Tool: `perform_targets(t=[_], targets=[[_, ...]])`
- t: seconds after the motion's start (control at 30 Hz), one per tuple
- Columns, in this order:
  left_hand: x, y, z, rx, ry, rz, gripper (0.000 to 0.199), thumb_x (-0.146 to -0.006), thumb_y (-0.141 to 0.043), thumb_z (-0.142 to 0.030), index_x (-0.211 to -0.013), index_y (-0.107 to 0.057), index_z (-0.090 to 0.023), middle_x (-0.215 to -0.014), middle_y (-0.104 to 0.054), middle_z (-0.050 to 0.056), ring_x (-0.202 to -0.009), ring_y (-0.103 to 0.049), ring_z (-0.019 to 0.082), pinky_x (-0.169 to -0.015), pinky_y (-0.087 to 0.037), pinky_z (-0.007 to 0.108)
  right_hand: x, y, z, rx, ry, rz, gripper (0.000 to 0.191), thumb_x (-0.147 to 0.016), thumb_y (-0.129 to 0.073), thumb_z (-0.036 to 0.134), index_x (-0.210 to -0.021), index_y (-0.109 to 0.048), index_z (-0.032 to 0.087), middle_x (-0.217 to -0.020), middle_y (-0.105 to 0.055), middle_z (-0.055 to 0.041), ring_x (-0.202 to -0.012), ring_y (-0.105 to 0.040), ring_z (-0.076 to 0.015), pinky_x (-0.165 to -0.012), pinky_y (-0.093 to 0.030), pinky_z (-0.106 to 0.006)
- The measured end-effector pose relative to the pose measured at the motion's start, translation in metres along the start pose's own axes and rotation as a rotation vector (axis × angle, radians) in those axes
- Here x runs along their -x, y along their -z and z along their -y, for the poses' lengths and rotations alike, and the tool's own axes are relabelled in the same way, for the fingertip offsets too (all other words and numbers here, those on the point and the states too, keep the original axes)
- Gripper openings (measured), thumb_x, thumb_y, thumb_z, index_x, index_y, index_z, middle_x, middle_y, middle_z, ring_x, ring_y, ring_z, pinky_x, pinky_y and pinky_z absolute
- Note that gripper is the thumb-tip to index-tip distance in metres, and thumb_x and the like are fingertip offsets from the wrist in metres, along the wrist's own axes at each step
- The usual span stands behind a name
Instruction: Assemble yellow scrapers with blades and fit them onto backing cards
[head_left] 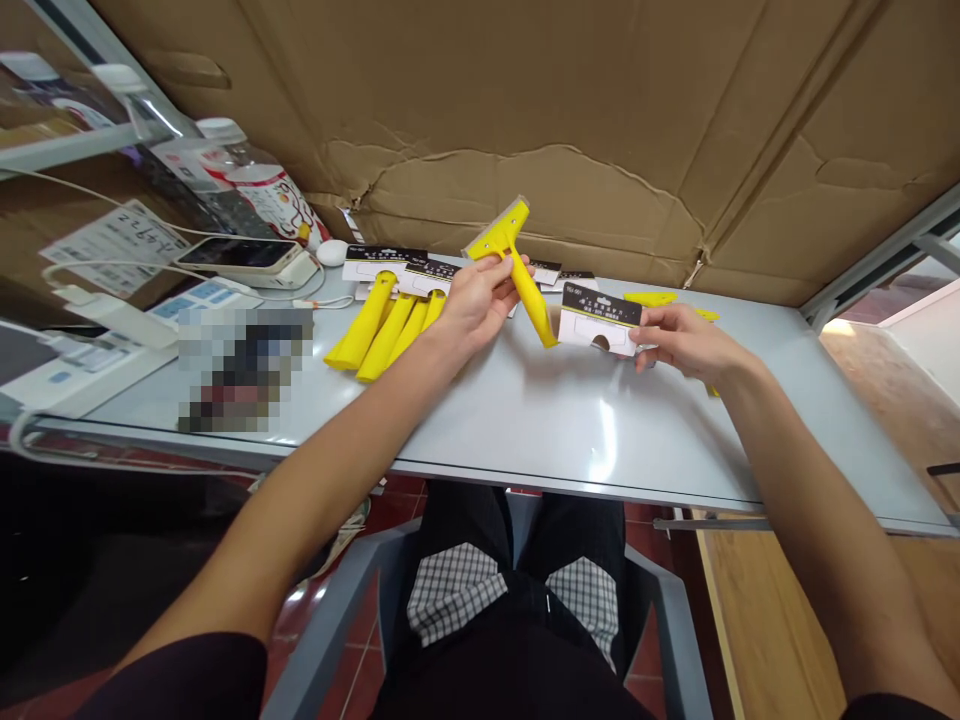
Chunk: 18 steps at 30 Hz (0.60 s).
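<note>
A yellow scraper [531, 290] is in my left hand [480, 298], its wide blade head tilted up and its handle slanting down to the right. My left fingers close round it just below the head. My right hand [684, 342] pinches the right edge of a black-and-white printed card sleeve [598, 322], held above the table near the handle's end. Several yellow scrapers [382, 330] with card sleeves over their heads lie left of my left hand. More yellow scrapers [649, 299] lie behind my right hand, partly hidden by it.
The pale glass-topped table [525, 430] meets a cardboard wall [600, 130] at the back. A phone [238, 254] with a white cable, a power strip [82, 365] and plastic bottles [262, 185] crowd the left side. A blurred-out item [247, 370] lies at the front left.
</note>
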<state>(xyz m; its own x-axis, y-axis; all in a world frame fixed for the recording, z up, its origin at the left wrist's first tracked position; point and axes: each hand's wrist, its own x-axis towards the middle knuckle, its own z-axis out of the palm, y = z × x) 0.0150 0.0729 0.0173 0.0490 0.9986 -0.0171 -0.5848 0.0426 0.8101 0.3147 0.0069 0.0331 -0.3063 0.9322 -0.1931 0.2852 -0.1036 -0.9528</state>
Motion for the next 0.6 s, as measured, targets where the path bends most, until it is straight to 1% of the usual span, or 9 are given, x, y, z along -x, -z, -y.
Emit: perform_targets(t=[0.1, 0.2, 0.3, 0.4, 0.47, 0.6], targets=[[-0.005, 0.003, -0.003, 0.017, -0.03, -0.024, 0.017, -0.103, -0.062, -0.007, -0.091, -0.07, -0.017, -0.097, -0.081, 0.006, -0.098, -0.078, 0.015, -0.11, -0.058, 0.03, 0.001, -0.01, -0.007, 0.032, 0.035, 0.012, 0.037, -0.079, -0.093, 0.049, -0.071, -0.068, 0.023, -0.081, -0.073, -0.0024, -0.068, -0.072, -0.0182, -0.08, -0.059, -0.04], [-0.007, 0.006, -0.003, 0.018, -0.059, -0.033, 0.014, -0.101, -0.066, -0.009, -0.092, -0.07, -0.018, -0.104, -0.082, 0.007, -0.11, -0.078, 0.018, -0.112, -0.058, 0.032, 0.003, -0.015, -0.01, 0.158, 0.056, -0.001, 0.034, -0.085, -0.087, 0.049, -0.072, -0.068, 0.024, -0.069, -0.071, -0.0018, -0.071, -0.075, -0.0234, -0.085, -0.056, -0.046], [-0.008, 0.008, -0.003, 0.01, -0.064, -0.035, 0.013, -0.1, -0.067, -0.01, -0.092, -0.071, -0.019, -0.109, -0.082, 0.009, -0.117, -0.076, 0.021, -0.112, -0.059, 0.034, 0.006, -0.019, -0.008, 0.239, 0.068, -0.005, 0.029, -0.09, -0.082, 0.044, -0.073, -0.07, 0.025, -0.069, -0.071, -0.0031, -0.074, -0.076, -0.0255, -0.088, -0.054, -0.049], [-0.011, 0.011, -0.005, -0.002, -0.076, -0.049, 0.017, -0.102, -0.065, -0.011, -0.089, -0.071, -0.02, -0.11, -0.082, 0.008, -0.121, -0.075, 0.021, -0.112, -0.058, 0.031, 0.008, -0.024, -0.008, 0.233, 0.067, 0.01, 0.025, -0.089, -0.083, 0.042, -0.074, -0.072, 0.025, -0.071, -0.072, -0.0043, -0.075, -0.076, -0.0266, -0.087, -0.054, -0.051], [-0.013, 0.014, -0.008, -0.007, -0.092, -0.066, 0.017, -0.102, -0.066, -0.012, -0.088, -0.07, -0.021, -0.11, -0.082, 0.008, -0.124, -0.074, 0.021, -0.113, -0.058, 0.031, 0.008, -0.026, -0.009, 0.216, 0.078, 0.032, 0.027, -0.089, -0.083, 0.041, -0.072, -0.071, 0.025, -0.07, -0.071, -0.0041, -0.074, -0.074, -0.0263, -0.085, -0.054, -0.05], [-0.015, 0.016, -0.011, 0.007, -0.113, -0.068, 0.015, -0.101, -0.07, -0.013, -0.088, -0.069, -0.022, -0.106, -0.082, 0.007, -0.124, -0.073, 0.021, -0.115, -0.058, 0.032, 0.007, -0.028, -0.012, 0.247, 0.134, 0.055, 0.03, -0.091, -0.079, 0.036, -0.067, -0.065, 0.025, -0.069, -0.068, -0.0031, -0.072, -0.067, -0.0227, -0.077, -0.05, -0.043]])
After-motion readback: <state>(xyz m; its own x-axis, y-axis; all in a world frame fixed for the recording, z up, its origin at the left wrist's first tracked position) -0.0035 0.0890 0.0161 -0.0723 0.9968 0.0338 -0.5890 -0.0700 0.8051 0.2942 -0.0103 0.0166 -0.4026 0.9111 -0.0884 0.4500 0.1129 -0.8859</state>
